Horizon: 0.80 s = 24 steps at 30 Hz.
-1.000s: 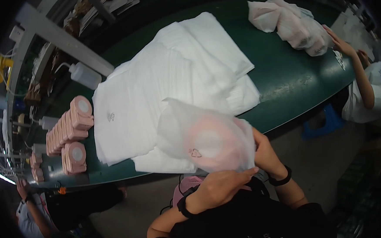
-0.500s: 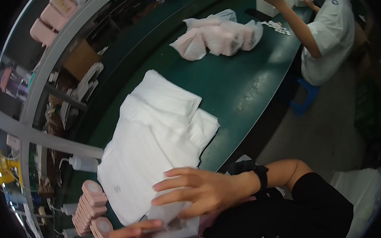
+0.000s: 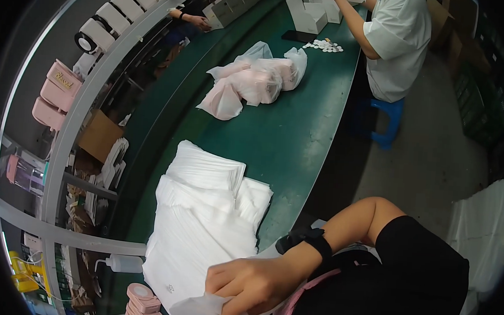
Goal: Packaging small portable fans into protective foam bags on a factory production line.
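Observation:
My right hand (image 3: 250,285), with a black band on its wrist, is at the lower middle. Its fingers are curled and closed on a thin, translucent white bag (image 3: 199,310), which continues past the lower edge. Beside and beyond it lies a large spread of white flat bags (image 3: 201,235), overlapping in layers on the green bench. A small printed mark shows on one of them. My left hand is out of the picture. Left of the white bags stand stacked pink devices (image 3: 143,301) with round light discs on top.
Bagged pink items (image 3: 251,82) lie farther along the green bench (image 3: 299,137). A co-worker in a white shirt (image 3: 394,45) sits at the far right near white boxes (image 3: 307,16) and small white discs (image 3: 325,45). A squeeze bottle (image 3: 124,263) stands by the grey rail (image 3: 85,238).
My view has shifted, so the bench things appear lower. My right hand went from spread fingers to closed on the translucent bag. My left hand has left the picture.

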{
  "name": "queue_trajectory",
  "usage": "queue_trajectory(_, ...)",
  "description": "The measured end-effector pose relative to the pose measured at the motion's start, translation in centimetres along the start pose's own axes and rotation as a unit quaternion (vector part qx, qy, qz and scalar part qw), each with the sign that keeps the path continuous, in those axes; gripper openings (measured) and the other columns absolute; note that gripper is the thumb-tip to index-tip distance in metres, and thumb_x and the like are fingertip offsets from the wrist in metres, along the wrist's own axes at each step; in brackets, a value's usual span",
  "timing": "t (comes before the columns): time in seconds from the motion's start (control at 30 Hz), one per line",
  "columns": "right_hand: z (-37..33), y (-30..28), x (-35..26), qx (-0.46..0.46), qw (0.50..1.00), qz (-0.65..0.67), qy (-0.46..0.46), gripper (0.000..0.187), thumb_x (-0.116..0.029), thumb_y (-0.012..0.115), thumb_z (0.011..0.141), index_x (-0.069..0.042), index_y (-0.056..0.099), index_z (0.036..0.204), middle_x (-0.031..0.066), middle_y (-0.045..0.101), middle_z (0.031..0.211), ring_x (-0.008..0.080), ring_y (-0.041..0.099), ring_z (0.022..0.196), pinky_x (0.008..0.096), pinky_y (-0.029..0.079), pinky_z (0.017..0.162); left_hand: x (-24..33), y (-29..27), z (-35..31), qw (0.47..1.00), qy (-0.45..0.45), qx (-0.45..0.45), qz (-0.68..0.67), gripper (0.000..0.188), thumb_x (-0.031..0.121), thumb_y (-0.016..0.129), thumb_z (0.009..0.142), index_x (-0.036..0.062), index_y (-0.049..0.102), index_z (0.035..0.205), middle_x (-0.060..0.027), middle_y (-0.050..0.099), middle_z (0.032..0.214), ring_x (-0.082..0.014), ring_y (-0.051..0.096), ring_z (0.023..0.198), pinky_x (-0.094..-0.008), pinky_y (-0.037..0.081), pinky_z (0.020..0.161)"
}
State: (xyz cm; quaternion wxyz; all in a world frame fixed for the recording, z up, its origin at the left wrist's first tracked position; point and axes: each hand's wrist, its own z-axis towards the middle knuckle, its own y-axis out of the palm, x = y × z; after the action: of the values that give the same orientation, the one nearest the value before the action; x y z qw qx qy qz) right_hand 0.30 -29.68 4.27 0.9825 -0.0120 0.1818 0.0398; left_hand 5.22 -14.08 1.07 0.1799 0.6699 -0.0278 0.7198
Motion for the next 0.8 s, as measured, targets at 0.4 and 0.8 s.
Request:
queue_trajectory(0.4,-6.4,-5.2,0.5,0.370,0.740,0.280,0.487,0.023,-0.018,0.057,0.091,0.001,0.061,0.104,0.0027,0.064,0.099,0.0074,0.060,0.083,0.0229,0.050,0.070,-4.3,-5.2,-1.2,0.977,0.086,-0.178,-0.082,0.035,0.009,0.064,0.076,0.0024,0.046,0.104,-0.0103,0.050,0.110,-0.0206,0.052,0.096,-0.0334,0.045,0.084)
queue_trajectory(0.8,-12.3,-5.0,-0.8,0.128,0.574,0.400,0.703,0.041,-0.020,0.056,0.090,-0.001,0.046,0.125,0.0059,0.057,0.114,0.0108,0.056,0.098,0.0258,0.047,0.084,2.0,2.0,0.5,0.869,0.106,-0.324,0.358,0.039,0.009,0.067,0.077,-0.0001,0.048,0.109,-0.0153,0.051,0.105,-0.0340,0.054,0.092,-0.0376,0.046,0.077)
